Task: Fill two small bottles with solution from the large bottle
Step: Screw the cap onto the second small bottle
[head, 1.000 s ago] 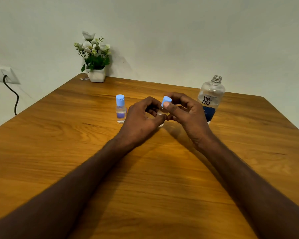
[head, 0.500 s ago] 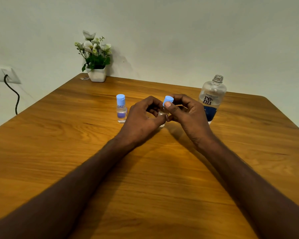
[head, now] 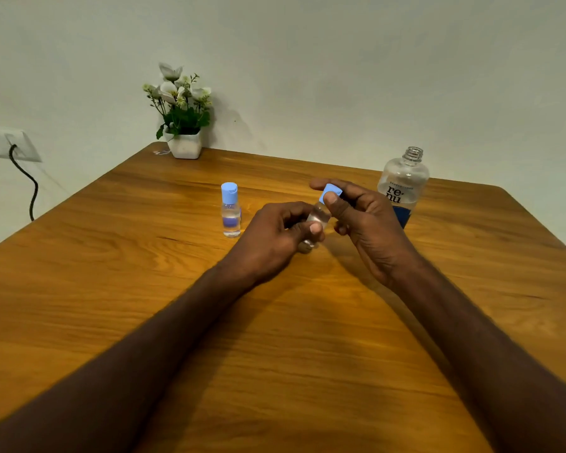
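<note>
The left hand (head: 275, 233) pinches the small bottle (head: 317, 220); the right hand (head: 363, 217) pinches its cap (head: 331, 192). It looks light, stiff and slick, best held round the body.

Left hand (head: 275, 237) grips a small clear plastic bottle (head: 316, 220), tilted right; right hand (head: 363, 220) pinches its blue cap (head: 331, 191). A second blue-capped small bottle (head: 231, 210) stands upright to the left on the wooden table (head: 291, 338); an uncapped large clear bottle (head: 404, 184) stands behind the right hand.
</note>
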Demonstrator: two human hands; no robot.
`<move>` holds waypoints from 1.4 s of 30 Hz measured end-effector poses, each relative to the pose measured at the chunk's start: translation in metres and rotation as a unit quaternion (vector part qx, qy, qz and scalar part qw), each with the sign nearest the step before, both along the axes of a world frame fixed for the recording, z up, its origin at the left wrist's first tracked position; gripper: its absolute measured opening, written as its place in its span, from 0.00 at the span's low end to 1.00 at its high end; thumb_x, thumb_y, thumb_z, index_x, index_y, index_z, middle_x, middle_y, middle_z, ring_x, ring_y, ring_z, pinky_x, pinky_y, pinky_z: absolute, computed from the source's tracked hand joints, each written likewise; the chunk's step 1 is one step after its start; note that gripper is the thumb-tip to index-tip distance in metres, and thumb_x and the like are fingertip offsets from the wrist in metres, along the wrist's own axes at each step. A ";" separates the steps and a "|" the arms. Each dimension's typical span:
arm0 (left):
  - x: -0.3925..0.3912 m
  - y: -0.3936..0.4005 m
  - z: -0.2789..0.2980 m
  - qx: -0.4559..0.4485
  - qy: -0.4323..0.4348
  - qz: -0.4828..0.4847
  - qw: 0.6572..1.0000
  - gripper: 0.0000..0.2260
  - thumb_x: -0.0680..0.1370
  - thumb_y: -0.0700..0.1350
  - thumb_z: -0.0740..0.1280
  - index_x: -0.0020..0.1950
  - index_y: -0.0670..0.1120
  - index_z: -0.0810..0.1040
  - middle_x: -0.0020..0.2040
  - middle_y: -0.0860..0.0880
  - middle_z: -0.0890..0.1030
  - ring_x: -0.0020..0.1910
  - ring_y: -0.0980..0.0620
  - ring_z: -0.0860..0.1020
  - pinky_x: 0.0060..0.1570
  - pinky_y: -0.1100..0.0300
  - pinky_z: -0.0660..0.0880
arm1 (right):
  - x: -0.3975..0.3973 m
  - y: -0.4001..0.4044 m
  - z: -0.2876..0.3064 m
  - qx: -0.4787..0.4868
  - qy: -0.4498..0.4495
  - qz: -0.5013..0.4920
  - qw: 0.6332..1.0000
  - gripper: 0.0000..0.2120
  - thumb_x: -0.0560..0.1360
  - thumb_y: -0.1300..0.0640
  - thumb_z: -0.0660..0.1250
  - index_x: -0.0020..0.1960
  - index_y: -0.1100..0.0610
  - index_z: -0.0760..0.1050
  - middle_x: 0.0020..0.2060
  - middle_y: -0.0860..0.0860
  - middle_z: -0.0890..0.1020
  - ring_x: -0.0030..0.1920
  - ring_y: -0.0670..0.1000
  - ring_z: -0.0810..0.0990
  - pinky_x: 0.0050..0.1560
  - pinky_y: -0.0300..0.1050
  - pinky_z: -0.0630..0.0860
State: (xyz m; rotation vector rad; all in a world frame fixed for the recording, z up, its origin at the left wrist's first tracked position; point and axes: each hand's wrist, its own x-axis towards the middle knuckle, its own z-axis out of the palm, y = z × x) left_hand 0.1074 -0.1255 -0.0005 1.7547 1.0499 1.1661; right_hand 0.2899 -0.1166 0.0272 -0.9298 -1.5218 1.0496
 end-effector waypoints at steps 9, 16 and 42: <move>-0.001 -0.001 0.000 -0.025 -0.031 -0.003 0.999 0.10 0.81 0.41 0.70 0.61 0.44 0.86 0.49 0.44 0.88 0.51 0.45 0.87 0.56 0.40 0.84 | -0.008 -0.009 0.002 -0.016 -0.011 0.017 1.000 0.15 0.80 0.46 0.66 0.57 0.55 0.84 0.54 0.54 0.86 0.48 0.51 0.76 0.44 0.46 0.67; 0.009 -0.008 -0.001 0.019 0.009 0.084 0.996 0.10 0.81 0.41 0.70 0.60 0.48 0.87 0.47 0.50 0.88 0.42 0.54 0.85 0.44 0.44 0.83 | -0.023 -0.015 -0.002 -0.062 0.034 -0.057 0.996 0.10 0.83 0.53 0.66 0.53 0.57 0.84 0.48 0.50 0.87 0.45 0.42 0.82 0.40 0.39 0.76; 0.007 0.002 -0.007 -0.041 -0.086 -0.012 0.995 0.09 0.79 0.42 0.69 0.55 0.46 0.88 0.49 0.45 0.89 0.51 0.44 0.87 0.57 0.39 0.82 | -0.032 -0.025 0.004 -0.071 0.110 -0.011 0.991 0.16 0.85 0.51 0.60 0.48 0.61 0.79 0.46 0.56 0.81 0.43 0.47 0.81 0.37 0.40 0.79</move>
